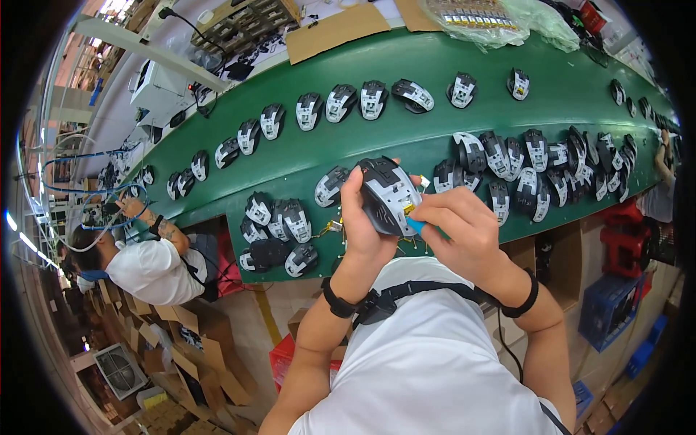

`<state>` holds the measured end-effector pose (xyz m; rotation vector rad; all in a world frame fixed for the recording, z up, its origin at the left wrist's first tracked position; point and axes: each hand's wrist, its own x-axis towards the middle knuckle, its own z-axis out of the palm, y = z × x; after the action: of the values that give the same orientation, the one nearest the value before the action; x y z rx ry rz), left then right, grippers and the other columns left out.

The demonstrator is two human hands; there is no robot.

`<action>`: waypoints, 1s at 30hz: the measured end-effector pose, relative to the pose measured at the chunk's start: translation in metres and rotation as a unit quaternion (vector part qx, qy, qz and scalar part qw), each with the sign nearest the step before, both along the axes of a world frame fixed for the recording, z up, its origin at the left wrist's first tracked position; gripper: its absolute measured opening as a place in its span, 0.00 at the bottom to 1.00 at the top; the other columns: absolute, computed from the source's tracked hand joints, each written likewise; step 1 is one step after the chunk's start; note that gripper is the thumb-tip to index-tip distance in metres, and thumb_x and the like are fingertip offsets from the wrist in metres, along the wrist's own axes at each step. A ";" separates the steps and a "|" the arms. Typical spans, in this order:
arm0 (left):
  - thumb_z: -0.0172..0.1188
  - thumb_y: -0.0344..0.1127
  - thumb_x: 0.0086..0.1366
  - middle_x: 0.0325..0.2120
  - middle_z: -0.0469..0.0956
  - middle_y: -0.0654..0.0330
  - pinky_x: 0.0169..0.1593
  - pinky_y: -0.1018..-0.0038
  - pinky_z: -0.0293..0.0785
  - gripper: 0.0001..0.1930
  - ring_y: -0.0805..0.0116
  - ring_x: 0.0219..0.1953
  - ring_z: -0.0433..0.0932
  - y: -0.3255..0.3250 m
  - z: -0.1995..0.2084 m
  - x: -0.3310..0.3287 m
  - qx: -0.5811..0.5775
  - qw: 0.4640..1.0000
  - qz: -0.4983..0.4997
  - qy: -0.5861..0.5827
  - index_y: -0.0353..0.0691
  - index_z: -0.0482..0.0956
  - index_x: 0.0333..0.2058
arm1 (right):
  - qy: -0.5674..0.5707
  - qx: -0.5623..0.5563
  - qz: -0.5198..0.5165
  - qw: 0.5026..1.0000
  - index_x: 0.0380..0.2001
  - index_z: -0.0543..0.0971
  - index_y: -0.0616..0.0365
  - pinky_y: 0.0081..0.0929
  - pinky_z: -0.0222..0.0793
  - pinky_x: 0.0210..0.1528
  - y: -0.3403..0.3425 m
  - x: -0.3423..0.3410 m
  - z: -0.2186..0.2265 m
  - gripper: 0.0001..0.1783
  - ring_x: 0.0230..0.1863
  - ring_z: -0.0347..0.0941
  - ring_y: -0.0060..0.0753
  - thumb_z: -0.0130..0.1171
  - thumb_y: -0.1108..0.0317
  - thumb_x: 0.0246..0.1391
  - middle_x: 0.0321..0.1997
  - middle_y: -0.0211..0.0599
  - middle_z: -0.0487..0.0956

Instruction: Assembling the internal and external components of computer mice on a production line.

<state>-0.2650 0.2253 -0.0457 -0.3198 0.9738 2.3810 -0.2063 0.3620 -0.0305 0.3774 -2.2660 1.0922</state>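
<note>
My left hand (366, 228) is wrapped round a partly assembled computer mouse (391, 194), black with a white inner frame showing, and holds it tilted above the table's near edge. Pinched in my right hand (460, 225) is a small blue piece (415, 225), pressed against the lower right side of that mouse; its kind is mostly hidden by my fingers. A yellow patch (408, 208) shows on the frame beside the fingertips. Just left of my hands lies another open mouse (331, 186), and a small yellow part with thin wires (334, 226) rests near my left wrist.
A green table (275, 170) carries a far row of similar mice (341, 103). More mice crowd a cluster on the right (536, 150) and a smaller group on the left (296, 220). A co-worker (163, 268) sits at left; another person's arm (663, 163) reaches in at right.
</note>
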 end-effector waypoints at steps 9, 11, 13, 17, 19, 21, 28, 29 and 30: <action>0.40 0.61 0.63 0.38 0.78 0.49 0.42 0.59 0.76 0.30 0.50 0.39 0.79 -0.005 -0.007 -0.017 0.064 0.994 -0.011 -0.088 0.39 0.71 0.46 | -0.089 0.071 0.070 0.991 0.34 0.79 0.62 0.37 0.71 0.43 0.004 -0.005 0.010 0.20 0.41 0.72 0.44 0.58 0.80 0.30 0.42 0.38 0.75; 0.39 0.61 0.63 0.38 0.77 0.47 0.44 0.59 0.75 0.32 0.51 0.39 0.78 -0.001 -0.006 -0.019 0.056 0.995 -0.022 -0.080 0.37 0.71 0.47 | -0.074 0.056 0.056 0.994 0.36 0.79 0.62 0.37 0.71 0.43 0.002 -0.004 0.003 0.21 0.42 0.71 0.44 0.57 0.79 0.29 0.43 0.38 0.75; 0.38 0.62 0.63 0.39 0.77 0.45 0.45 0.57 0.74 0.33 0.49 0.39 0.77 0.006 -0.005 -0.028 0.047 0.997 -0.033 -0.057 0.36 0.72 0.47 | -0.046 0.045 0.031 0.997 0.37 0.78 0.62 0.35 0.71 0.43 0.005 -0.010 -0.004 0.23 0.42 0.72 0.43 0.56 0.79 0.28 0.46 0.39 0.75; 0.39 0.61 0.63 0.40 0.77 0.45 0.45 0.56 0.74 0.32 0.48 0.39 0.77 0.014 -0.009 -0.048 0.102 0.992 -0.042 -0.065 0.37 0.72 0.47 | -0.056 0.010 0.029 0.998 0.44 0.76 0.62 0.34 0.69 0.45 0.007 -0.008 -0.014 0.29 0.45 0.71 0.41 0.55 0.79 0.29 0.55 0.40 0.74; 0.39 0.61 0.63 0.41 0.77 0.45 0.44 0.54 0.74 0.31 0.46 0.40 0.77 0.017 -0.021 -0.048 0.049 0.994 -0.049 -0.080 0.38 0.72 0.46 | -0.073 0.066 0.015 0.995 0.46 0.76 0.62 0.35 0.68 0.47 0.012 -0.008 -0.021 0.30 0.46 0.71 0.41 0.55 0.79 0.30 0.55 0.40 0.74; 0.40 0.61 0.63 0.41 0.77 0.45 0.44 0.54 0.75 0.30 0.46 0.40 0.77 0.033 -0.034 -0.066 0.027 0.994 -0.053 -0.091 0.38 0.72 0.45 | -0.109 0.154 -0.011 0.982 0.51 0.73 0.63 0.38 0.64 0.51 0.020 -0.017 -0.022 0.34 0.51 0.69 0.44 0.55 0.77 0.32 0.56 0.43 0.73; 0.46 0.57 0.64 0.38 0.79 0.50 0.43 0.57 0.78 0.24 0.48 0.38 0.80 0.164 -0.068 -0.163 -0.005 0.984 -0.161 -0.074 0.39 0.72 0.40 | -0.201 0.102 -0.159 0.961 0.59 0.63 0.68 0.44 0.58 0.59 0.098 -0.076 -0.044 0.41 0.62 0.59 0.55 0.58 0.74 0.34 0.63 0.51 0.63; 0.46 0.55 0.64 0.36 0.79 0.53 0.42 0.60 0.78 0.23 0.52 0.37 0.80 0.196 -0.083 -0.183 -0.017 0.983 -0.180 -0.039 0.40 0.73 0.40 | -0.225 0.116 -0.203 0.946 0.59 0.62 0.68 0.47 0.54 0.63 0.111 -0.085 -0.050 0.42 0.63 0.56 0.59 0.59 0.72 0.34 0.65 0.53 0.60; 0.47 0.53 0.65 0.34 0.79 0.55 0.41 0.62 0.78 0.21 0.55 0.36 0.81 0.225 -0.101 -0.202 -0.031 0.980 -0.194 -0.005 0.40 0.73 0.40 | -0.247 0.108 -0.230 0.935 0.58 0.63 0.68 0.48 0.53 0.64 0.122 -0.093 -0.050 0.40 0.63 0.54 0.60 0.59 0.73 0.35 0.66 0.53 0.57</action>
<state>-0.4670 0.4508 -0.1469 -0.1470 1.0041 1.9966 -0.2988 0.4842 -0.0809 -0.3828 -2.7263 0.7482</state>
